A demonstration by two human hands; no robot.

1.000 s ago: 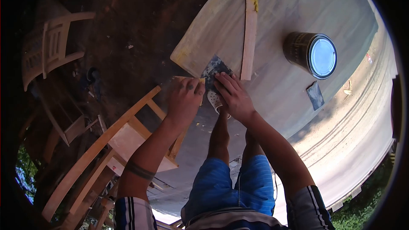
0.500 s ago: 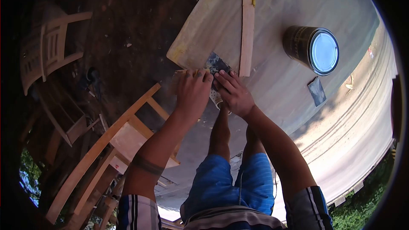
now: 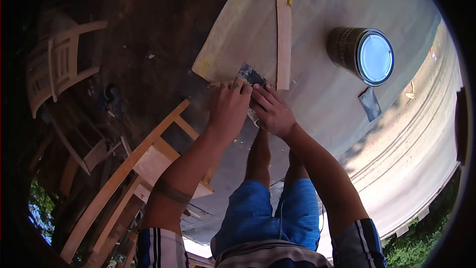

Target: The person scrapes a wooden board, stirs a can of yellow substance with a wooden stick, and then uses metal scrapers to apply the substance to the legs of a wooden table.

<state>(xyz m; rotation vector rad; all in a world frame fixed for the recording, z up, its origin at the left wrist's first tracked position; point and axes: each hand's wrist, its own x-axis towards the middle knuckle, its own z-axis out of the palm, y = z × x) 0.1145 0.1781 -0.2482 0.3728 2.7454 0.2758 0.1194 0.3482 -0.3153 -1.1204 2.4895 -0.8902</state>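
My left hand [image 3: 229,103] is closed, its fingers curled at the near end of the tabletop [image 3: 317,74]. A thin pale-yellow edge shows by its fingertips; what it grips is hidden. Close beside it, my right hand [image 3: 273,113] has its fingers pressed together on the lower end of a dark flat piece with pale smears [image 3: 251,75]. That piece lies at an angle beyond the fingertips. Just past the hands, a flat wooden strip [image 3: 283,44] with a yellow smear at its far end rests on the tabletop.
A metal can [image 3: 343,49] with a shiny lid stands on the right of the tabletop, near a second dark flat piece [image 3: 370,104]. To the left are a wooden chair frame [image 3: 148,141] and another chair [image 3: 62,64] farther off. Debris dots the dark floor [image 3: 148,30].
Both hands stay close together, with only a slight shift of the fingers. The can and wooden strip appear a little farther left as the view moves slightly.
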